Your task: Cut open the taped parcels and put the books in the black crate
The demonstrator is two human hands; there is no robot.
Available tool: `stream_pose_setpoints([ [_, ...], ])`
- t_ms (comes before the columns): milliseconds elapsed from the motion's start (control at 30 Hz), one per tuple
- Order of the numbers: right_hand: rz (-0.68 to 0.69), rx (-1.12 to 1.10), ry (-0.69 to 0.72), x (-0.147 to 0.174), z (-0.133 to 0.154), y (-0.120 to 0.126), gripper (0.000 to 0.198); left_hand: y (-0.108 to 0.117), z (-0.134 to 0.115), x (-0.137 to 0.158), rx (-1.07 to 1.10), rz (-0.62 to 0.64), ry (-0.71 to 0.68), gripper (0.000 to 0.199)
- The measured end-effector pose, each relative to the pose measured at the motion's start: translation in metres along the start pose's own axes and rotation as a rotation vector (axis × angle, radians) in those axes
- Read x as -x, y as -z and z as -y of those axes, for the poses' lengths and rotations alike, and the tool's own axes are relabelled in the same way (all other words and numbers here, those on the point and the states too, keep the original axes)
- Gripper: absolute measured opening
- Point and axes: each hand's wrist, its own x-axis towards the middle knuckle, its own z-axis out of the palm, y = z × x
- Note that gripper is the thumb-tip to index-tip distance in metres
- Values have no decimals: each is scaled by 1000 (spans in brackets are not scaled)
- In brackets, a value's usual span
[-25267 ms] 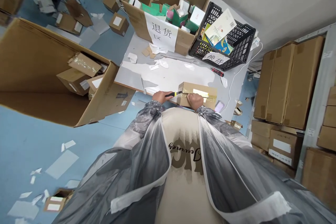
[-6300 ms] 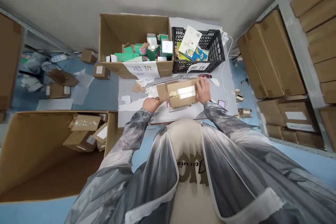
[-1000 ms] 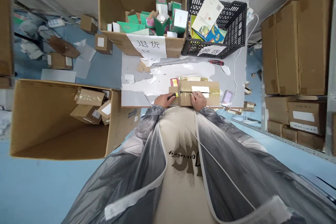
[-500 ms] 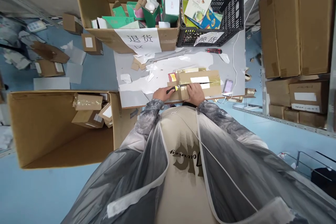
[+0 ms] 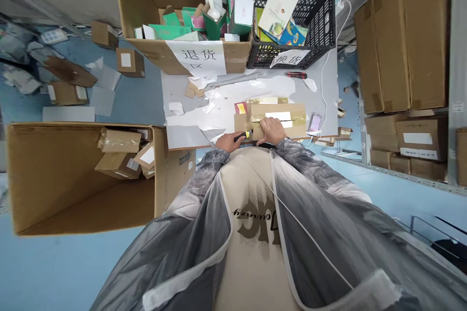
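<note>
In the head view, the left hand [image 5: 228, 143] is just below the centre of the frame, its fingers clamped around the black and yellow handle of a cutter [image 5: 241, 136]. The cutter points right, its tip at the left end of a taped cardboard box [image 5: 297, 114]; the blade is too small to make out. The right hand [image 5: 273, 131] lies on the box's top, fingers toward the label and thumb apart from them near the lower edge — whether it clamps the box or only rests there, I cannot tell.

The box sits right of centre, on the near side of the table [image 5: 186, 124]. Its white label [image 5: 278, 116] has a dark line running across it. Just behind lies a 2nd taped box [image 5: 268, 100], with a red and yellow packet [image 5: 241, 108] at its left.

At the top centre stands a large carton [image 5: 146, 51] of green and white packages, a white paper sign [image 5: 197, 57] on its front. Beside it, toward the upper right, a black crate [image 5: 326, 24] holds booklets; below the crate lies a red and black knife [image 5: 296, 75]. A bigger carton [image 5: 73, 194] with small parcels fills the lower left — 3 tall cartons [image 5: 401, 41] stand at the upper right.
</note>
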Motion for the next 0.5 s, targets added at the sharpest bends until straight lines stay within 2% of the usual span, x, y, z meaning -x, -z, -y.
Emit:
stream_pose_setpoints([
  [133, 88, -41, 41, 13, -14, 5, 85, -4, -6, 7, -3, -11, 42, 69],
  [300, 138, -17, -46, 22, -37, 14, 85, -9, -8, -6, 57, -64, 62, 61],
  [400, 99, -102, -117, 15, -45, 22, 82, -14, -6, -15, 96, -134, 94, 55],
  [500, -17, -242, -265, 1, -54, 38, 73, -20, -4, -21, 228, -262, 123, 53],
])
